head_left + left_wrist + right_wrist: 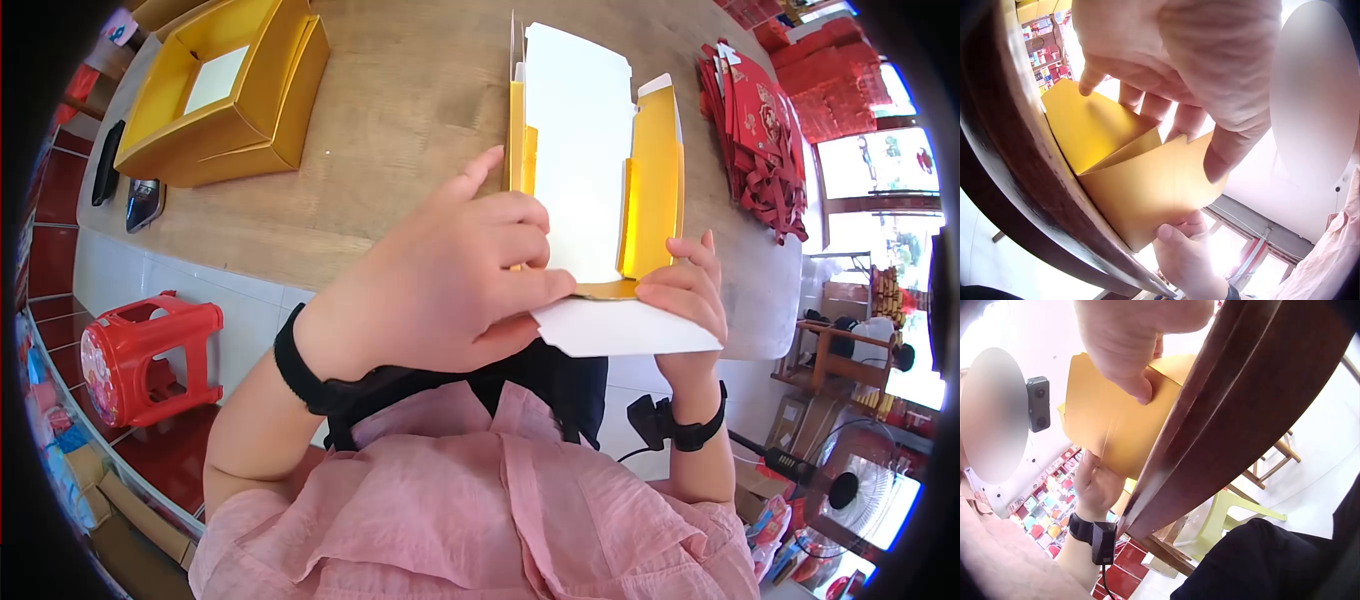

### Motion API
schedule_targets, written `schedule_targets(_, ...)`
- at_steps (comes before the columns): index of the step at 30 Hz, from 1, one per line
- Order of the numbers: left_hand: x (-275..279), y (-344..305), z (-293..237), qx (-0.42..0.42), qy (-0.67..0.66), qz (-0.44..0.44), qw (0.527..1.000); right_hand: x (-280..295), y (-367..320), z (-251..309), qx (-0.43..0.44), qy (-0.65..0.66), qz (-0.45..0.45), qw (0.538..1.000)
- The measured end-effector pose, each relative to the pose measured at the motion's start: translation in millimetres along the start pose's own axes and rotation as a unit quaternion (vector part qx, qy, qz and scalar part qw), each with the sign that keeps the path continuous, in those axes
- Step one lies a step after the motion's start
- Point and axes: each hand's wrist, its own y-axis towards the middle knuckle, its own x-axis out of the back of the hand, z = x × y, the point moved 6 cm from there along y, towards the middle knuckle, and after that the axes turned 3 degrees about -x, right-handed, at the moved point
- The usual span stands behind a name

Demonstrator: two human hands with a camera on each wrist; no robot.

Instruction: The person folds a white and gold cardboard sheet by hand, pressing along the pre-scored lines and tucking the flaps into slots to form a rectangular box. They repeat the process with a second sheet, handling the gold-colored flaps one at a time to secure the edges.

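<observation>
Roughly midway: box (pixel 585 150) sides raised, near end not yet closed; gripped by left hand (pixel 440 285), right hand (pixel 690 290) at table (pixel 400 120) edge.

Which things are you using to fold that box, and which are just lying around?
In use:
- half-folded gold box, gripped at its near end
- left hand
- right hand
- table under it

Just lying about:
- open gold box
- red paper stack
- red stool
</observation>
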Motion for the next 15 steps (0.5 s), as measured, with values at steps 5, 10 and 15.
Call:
schedule_targets(5,1.9,1.4,-12.8,-0.028,0.061,-0.005,0.998,8.6,-3.0,12.0,0.039,-0.012,-0.007,0.999)
schedule_targets(10,5.3,-5.9,-19.7,-0.037,0.039,-0.036,0.998,11.8,-8.7,18.7,0.038,0.004,-0.010,0.999)
schedule_targets(15,1.0,-6.1,-23.1,-0.024,0.026,-0.039,0.999,5.6,-10.5,17.2,0.045,-0.022,0.019,0.999)
